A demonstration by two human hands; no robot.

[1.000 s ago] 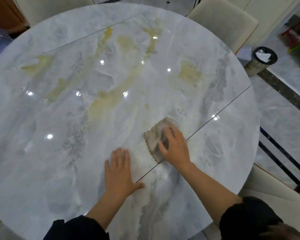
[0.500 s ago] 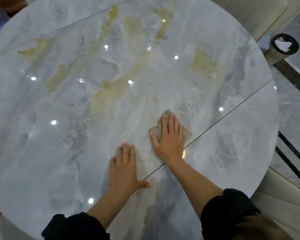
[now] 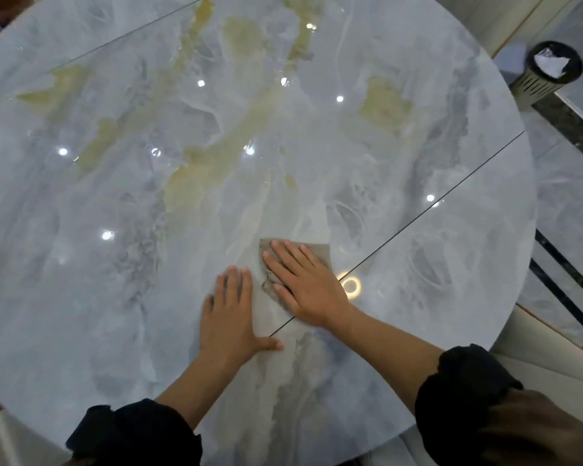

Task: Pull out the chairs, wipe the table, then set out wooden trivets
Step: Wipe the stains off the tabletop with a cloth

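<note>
The round, marble-patterned counter [image 3: 115,297] filled most of the view, grey-white with yellowish veins and small spots of reflected light. The right grip [image 3: 305,290] lay flat on a small grey-brown cloth [image 3: 317,252]. Its fingers were straight and slightly spread, pressing the cloth onto the counter rather than clasping it. The cloth showed past the fingertips and beside the thumb, just on the far side of a thin dark seam [image 3: 435,203] that ran across the top. The left grip [image 3: 231,317] rested palm-down on the bare surface just beside the right one, released, with its thumb out toward the seam and nothing in it. Both forearms were bare below black sleeves [image 3: 132,432]. Beyond the counter's far right edge a slotted bin [image 3: 549,70] holding crumpled paper stood on the tiled floor [image 3: 569,196], and a cream chair [image 3: 559,364] sat near the right edge.
</note>
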